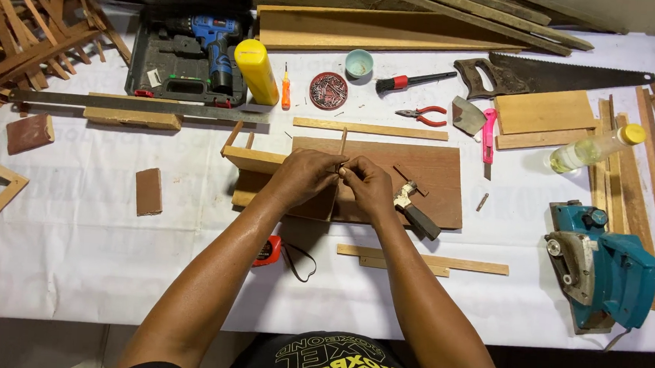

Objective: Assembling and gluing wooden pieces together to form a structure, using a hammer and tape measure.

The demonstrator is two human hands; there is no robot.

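Observation:
My left hand (pixel 306 175) and my right hand (pixel 368 185) meet at the middle of the table. Together they pinch a thin wooden stick (pixel 343 142) that stands upright between the fingertips. The stick rises at the corner of a small wooden frame (pixel 252 159) resting against a flat brown board (pixel 435 176). A hammer (pixel 415 212) lies on that board just right of my right hand. Whether a nail is held at the fingertips is hidden.
Behind lie a wood strip (pixel 370 128), red pliers (pixel 423 115), a dish of nails (pixel 329 90), a yellow bottle (pixel 257 71), a drill in its case (pixel 187 55) and a handsaw (pixel 550 77). An electric planer (pixel 606 269) sits right. A tape measure (pixel 267 250) lies near my left forearm.

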